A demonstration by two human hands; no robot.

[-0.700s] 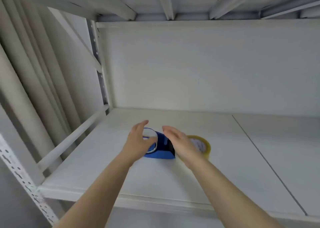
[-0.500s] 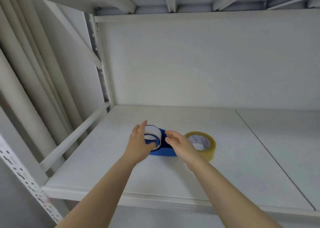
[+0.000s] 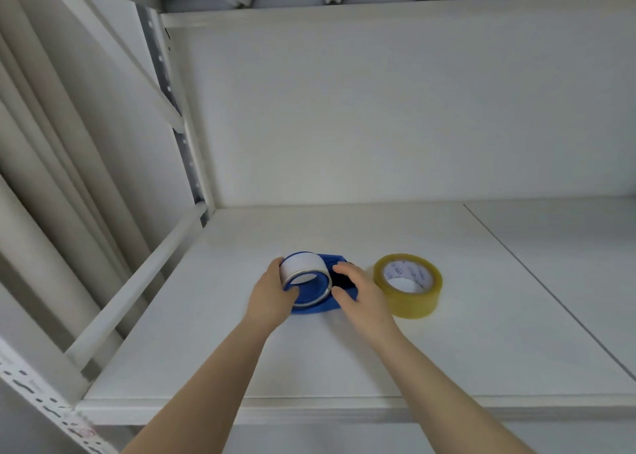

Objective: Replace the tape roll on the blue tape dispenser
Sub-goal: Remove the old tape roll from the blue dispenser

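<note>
The blue tape dispenser (image 3: 315,307) lies on the white shelf (image 3: 309,360) with a nearly spent white roll (image 3: 303,264) on its hub. My left hand (image 3: 272,295) grips that white roll from the left, thumb at its front rim. My right hand (image 3: 358,293) rests on the dispenser's right part, fingers curled over its dark blade end. A full roll of yellowish clear tape (image 3: 407,283) lies flat just to the right of my right hand, apart from the dispenser.
The shelf sits in a white metal rack with a back wall (image 3: 378,109), a perforated upright (image 3: 179,126) at the left and a side rail (image 3: 137,281). A seam (image 3: 537,281) runs across the shelf board on the right. Another shelf's underside hangs overhead.
Both hands have closed in on the dispenser: the left now wraps the white roll, the right has settled on the dispenser's body. The yellow roll is now fully uncovered.
</note>
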